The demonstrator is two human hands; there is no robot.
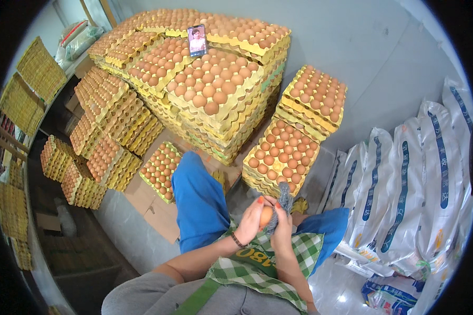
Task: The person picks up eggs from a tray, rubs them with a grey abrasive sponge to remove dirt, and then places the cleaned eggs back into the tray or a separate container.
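Observation:
My left hand point(249, 221) holds a brown egg point(265, 216) above my lap. In my right hand point(282, 230) is a grey scouring pad point(284, 201), possibly steel wool, pressed close against the egg's side. Just beyond both hands, a stack of yellow pulp egg trays point(260, 179) carries brown eggs on top. One cell point(277, 165) of its top tray, near the middle, holds no egg. My fingers hide part of the egg and part of the pad.
A tall block of egg trays point(236, 130) stands ahead, with a phone point(197, 40) leaning on it. Lower stacks point(122, 118) and a single tray point(162, 171) are leftward. Another stack point(314, 96) stands by the wall. White printed sacks point(402, 189) line the right.

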